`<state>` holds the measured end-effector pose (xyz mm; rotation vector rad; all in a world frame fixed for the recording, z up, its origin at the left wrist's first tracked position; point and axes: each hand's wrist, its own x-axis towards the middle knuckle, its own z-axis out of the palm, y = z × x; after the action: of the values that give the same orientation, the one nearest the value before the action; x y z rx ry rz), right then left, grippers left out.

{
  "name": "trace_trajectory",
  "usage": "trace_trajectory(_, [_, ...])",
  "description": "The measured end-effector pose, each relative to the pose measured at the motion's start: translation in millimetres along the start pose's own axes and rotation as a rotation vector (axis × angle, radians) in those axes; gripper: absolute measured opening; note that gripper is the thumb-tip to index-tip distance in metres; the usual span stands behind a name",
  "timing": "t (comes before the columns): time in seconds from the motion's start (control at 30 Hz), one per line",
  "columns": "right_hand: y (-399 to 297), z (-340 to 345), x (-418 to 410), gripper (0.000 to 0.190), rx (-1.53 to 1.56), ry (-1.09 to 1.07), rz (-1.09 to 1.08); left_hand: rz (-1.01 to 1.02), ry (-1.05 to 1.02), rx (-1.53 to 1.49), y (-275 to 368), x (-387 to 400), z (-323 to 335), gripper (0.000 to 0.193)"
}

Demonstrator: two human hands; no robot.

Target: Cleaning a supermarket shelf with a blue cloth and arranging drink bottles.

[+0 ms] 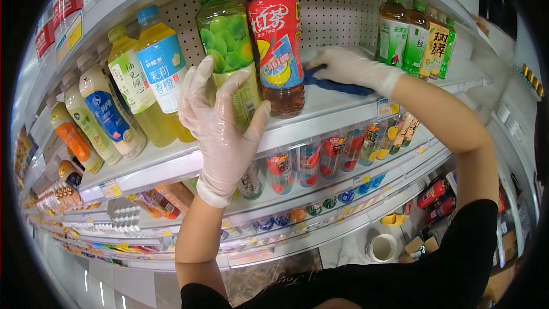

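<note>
My left hand (223, 124), in a translucent white glove, is raised with spread fingers in front of a green drink bottle (227, 30) that stands upright on the shelf. Its fingers overlap the bottle's label; whether they press on it is unclear. Right beside that bottle stands a red-labelled iced tea bottle (279, 51). Farther right, my gloved right hand (349, 66) holds a dark blue cloth (336, 86) flat against the white shelf (330, 105). Some of the cloth is hidden under the hand and behind the iced tea bottle.
Several juice and milk-drink bottles (158, 60) line the shelf's left side. Green tea bottles (392, 30) stand at its right end. A perforated back panel (330, 13) rises behind. Lower shelves carry more bottles (309, 163). A white bucket (381, 248) sits on the floor.
</note>
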<state>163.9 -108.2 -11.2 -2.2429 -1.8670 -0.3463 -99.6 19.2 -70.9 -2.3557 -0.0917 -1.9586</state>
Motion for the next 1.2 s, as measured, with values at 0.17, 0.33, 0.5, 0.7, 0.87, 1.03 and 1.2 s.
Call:
trace_trajectory(0.17, [30,38,79,0.038,-0.242,0.072,0.238,-0.012,0.003,-0.015,1,-2,-8,0.059])
trace_trajectory(0.33, [116,31,102,0.045,-0.304,-0.054,0.604,0.011,-0.009,-0.021,2,0,-10,0.058])
trace_trajectory(0.5, [148,40,96,0.052,-0.322,-0.075,0.749,-0.001,-0.045,-0.005,-4,-1,-11,0.053])
trace_trajectory(0.7, [52,21,84,0.055,-0.356,-0.361,0.319,0.041,-0.061,0.015,-18,-6,-15,0.058])
trace_trajectory(0.87, [0,-45,-29,0.058,0.276,-0.508,0.395,0.087,-0.008,-0.061,-4,4,-6,0.053])
trace_trajectory(1.03, [21,-48,-45,0.051,0.339,-0.441,0.294,0.083,-0.023,-0.068,3,5,-1,0.050])
trace_trajectory(1.2, [29,-2,49,0.044,-0.310,-0.306,0.427,0.058,-0.064,-0.023,-10,0,-15,0.049])
